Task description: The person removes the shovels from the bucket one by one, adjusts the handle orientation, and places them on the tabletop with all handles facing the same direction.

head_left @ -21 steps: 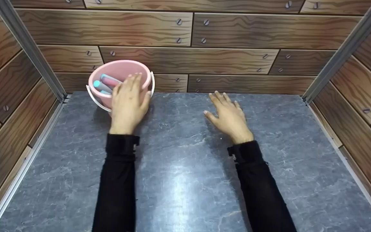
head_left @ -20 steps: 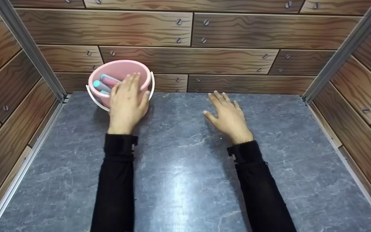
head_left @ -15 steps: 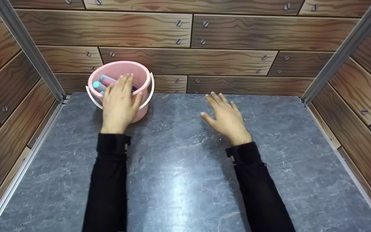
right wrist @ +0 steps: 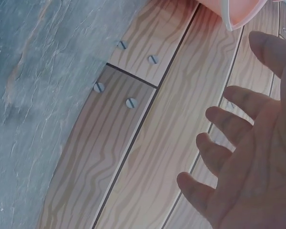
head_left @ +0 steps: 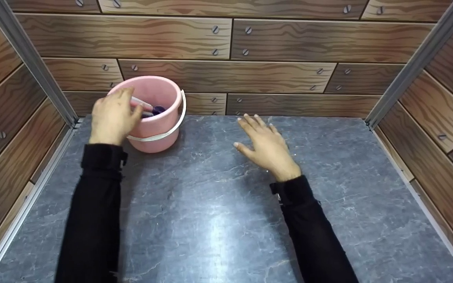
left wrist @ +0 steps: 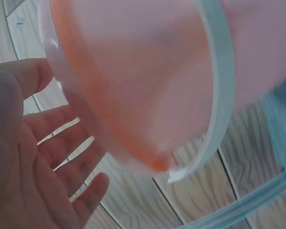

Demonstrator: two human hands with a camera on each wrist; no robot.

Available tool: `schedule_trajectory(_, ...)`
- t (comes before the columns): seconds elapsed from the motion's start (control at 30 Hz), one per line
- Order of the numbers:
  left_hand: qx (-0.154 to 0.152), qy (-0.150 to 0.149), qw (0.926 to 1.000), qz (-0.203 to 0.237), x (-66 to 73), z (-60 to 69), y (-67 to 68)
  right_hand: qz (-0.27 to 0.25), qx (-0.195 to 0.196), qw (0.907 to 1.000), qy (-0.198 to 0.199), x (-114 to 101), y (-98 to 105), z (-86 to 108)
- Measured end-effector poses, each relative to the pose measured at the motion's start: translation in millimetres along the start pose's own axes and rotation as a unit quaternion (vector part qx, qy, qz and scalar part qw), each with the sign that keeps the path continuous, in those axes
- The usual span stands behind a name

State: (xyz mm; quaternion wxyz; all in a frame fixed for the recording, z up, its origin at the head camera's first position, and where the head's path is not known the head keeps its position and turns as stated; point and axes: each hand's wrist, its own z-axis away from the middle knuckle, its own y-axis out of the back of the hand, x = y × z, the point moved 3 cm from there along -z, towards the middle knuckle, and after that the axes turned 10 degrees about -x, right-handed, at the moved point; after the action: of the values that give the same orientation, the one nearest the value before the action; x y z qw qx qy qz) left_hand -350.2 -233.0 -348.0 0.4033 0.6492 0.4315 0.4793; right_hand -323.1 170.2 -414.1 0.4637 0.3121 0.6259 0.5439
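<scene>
A pink bucket (head_left: 155,126) stands at the back left of the grey surface, its white handle (head_left: 183,106) hanging down the near right side. Inside it lie pinkish and grey tube-like items (head_left: 142,104) and a dark purple piece (head_left: 158,110); their kind is unclear. My left hand (head_left: 112,116) is over the bucket's left rim and hides part of the contents. In the left wrist view, the fingers of that hand (left wrist: 47,152) are spread by the rim with nothing between them. To the right, palm down, my right hand (head_left: 267,147) has its fingers extended and holds nothing.
Wood-patterned panels (head_left: 281,39) rise at the back and on both sides. Grey metal posts (head_left: 411,63) stand in the back corners. The marbled grey surface (head_left: 195,188) spreads between and in front of my hands.
My left hand has moved left across the bucket, from its near right side to its left rim, uncovering the dark purple piece. The right hand has shifted slightly left in view.
</scene>
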Motion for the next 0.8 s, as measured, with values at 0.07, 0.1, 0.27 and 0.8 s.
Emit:
schedule_trajectory(0.07,-0.013,0.001,0.9998,-0.015,-3.8,-2.7,6.4,0.004,-0.001,1.0000,0.008,-4.2,-0.3,-0.2)
schedule_trajectory(0.1,-0.020,0.001,0.9995,-0.025,-5.8,-4.3,9.3,0.007,-0.002,0.9999,0.012,-6.1,-0.6,-0.3)
schedule_trajectory(0.27,-0.071,0.007,0.9951,-0.068,-15.7,-15.5,19.1,0.014,-0.002,0.9994,0.033,-14.2,-1.7,0.6)
schedule_trajectory(0.8,-0.168,0.044,0.9735,-0.148,-16.4,-50.8,20.3,0.008,-0.020,0.9984,0.051,-25.7,-6.8,3.4)
